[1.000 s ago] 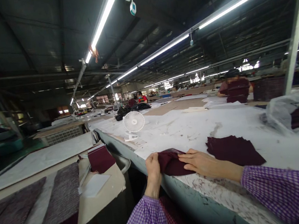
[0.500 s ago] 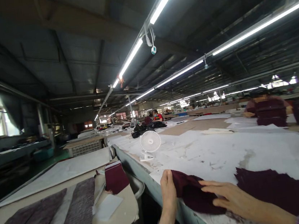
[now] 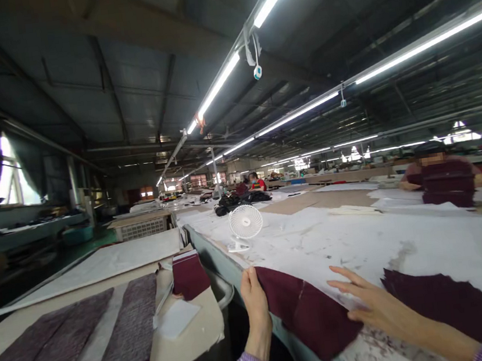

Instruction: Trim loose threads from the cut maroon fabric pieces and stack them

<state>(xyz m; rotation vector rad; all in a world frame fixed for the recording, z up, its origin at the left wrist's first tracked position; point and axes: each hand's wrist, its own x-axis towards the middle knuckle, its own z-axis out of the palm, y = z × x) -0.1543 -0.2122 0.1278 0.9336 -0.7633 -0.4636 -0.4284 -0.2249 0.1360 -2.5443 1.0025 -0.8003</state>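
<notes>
My left hand pinches the left end of a maroon fabric piece, which spreads out over the near edge of the white-covered table. A faint light line crosses the cloth near its middle. Over the right end of the piece is my right hand, open with fingers spread; its thumb lies at the cloth's edge, and I cannot tell whether it touches. Further right lies a stack of dark maroon pieces with jagged edges, partly behind my right forearm.
A small white fan stands on the table's left edge, with black cloth behind it. On a lower left surface are greyish-maroon panels, a maroon bundle and a white card. A co-worker sits far right.
The maroon piece has opened out flatter and hangs lower. My left hand has shifted left with its end, while my right fingers have lifted off the middle of the cloth.
</notes>
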